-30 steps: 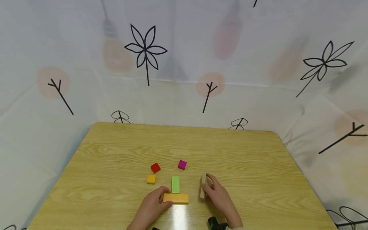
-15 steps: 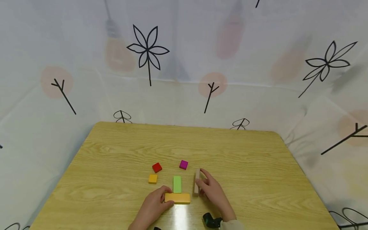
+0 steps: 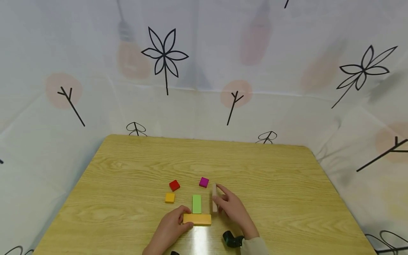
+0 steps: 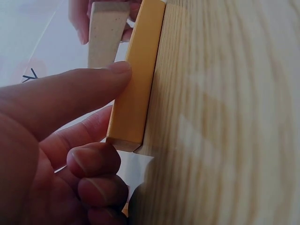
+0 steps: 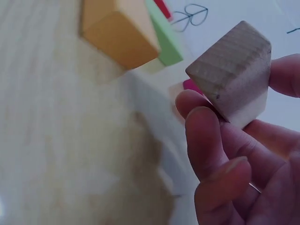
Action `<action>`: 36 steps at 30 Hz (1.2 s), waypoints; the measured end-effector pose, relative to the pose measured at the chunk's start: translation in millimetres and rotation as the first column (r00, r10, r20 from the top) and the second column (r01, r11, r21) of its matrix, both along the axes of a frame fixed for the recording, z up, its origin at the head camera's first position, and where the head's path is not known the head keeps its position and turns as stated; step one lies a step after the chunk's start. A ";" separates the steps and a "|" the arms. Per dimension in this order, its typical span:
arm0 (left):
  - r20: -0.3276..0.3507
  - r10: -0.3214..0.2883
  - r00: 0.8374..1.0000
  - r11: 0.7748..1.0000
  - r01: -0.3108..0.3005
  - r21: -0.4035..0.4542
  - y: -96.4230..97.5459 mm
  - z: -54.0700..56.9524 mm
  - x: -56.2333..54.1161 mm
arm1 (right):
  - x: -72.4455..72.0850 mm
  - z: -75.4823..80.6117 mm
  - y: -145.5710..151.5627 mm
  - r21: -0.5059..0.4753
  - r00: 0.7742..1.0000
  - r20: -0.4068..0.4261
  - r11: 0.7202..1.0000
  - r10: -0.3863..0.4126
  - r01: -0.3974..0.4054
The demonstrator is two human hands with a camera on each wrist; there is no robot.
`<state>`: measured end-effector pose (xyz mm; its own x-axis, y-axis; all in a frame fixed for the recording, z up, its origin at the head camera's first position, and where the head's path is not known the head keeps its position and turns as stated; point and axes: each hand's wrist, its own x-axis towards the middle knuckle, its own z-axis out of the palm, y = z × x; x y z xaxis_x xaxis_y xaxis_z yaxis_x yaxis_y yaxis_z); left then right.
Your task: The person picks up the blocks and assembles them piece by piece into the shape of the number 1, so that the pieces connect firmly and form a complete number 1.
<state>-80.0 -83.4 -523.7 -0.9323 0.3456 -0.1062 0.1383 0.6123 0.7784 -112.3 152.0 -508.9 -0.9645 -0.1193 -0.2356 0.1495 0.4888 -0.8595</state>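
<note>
My left hand (image 3: 169,226) pinches the left end of a long orange block (image 3: 200,220), thumb on the near side and fingers behind. The block lies flat on the table. Directly behind it, seemingly touching, lies a green block (image 3: 196,204). My right hand (image 3: 234,209) holds a long plain wooden block (image 3: 214,194) between thumb and fingers, to the right of the green one. In the right wrist view the wooden block (image 5: 234,70) shows its end face and appears raised off the table. The left wrist view shows the left thumb lying on the orange block (image 4: 136,89).
Farther back on the wood-grain table (image 3: 271,177) lie a magenta block (image 3: 204,182), a red block (image 3: 174,185) and a small yellow-orange block (image 3: 170,198). A black wrist camera (image 3: 232,240) sits at the right wrist. A patterned white cloth (image 3: 197,113) hangs behind the table.
My right hand has carried the wooden block left and slightly away from me, closer to the green block. The left hand keeps its grip on the orange block, in the same place.
</note>
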 end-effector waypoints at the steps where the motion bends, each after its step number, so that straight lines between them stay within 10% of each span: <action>1: 0.000 -0.001 1.000 1.000 0.001 0.000 0.0 -0.2 -0.1 | -1.6 1.0 -1.0 0.004 1.000 -0.003 1.000 0.007 -0.007; 36: -0.027 -0.018 0.999 1.000 0.018 0.017 -1.9 -4.0 -1.7 | -48.5 9.5 -31.4 0.174 0.963 -0.096 0.956 0.253 -0.234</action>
<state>-81.7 -85.3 -527.7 -0.9283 0.3641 -0.0754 0.1702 0.5963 0.7845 -160.8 120.5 -499.4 -0.9326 -0.3242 -0.1588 -0.0876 0.6300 -0.7716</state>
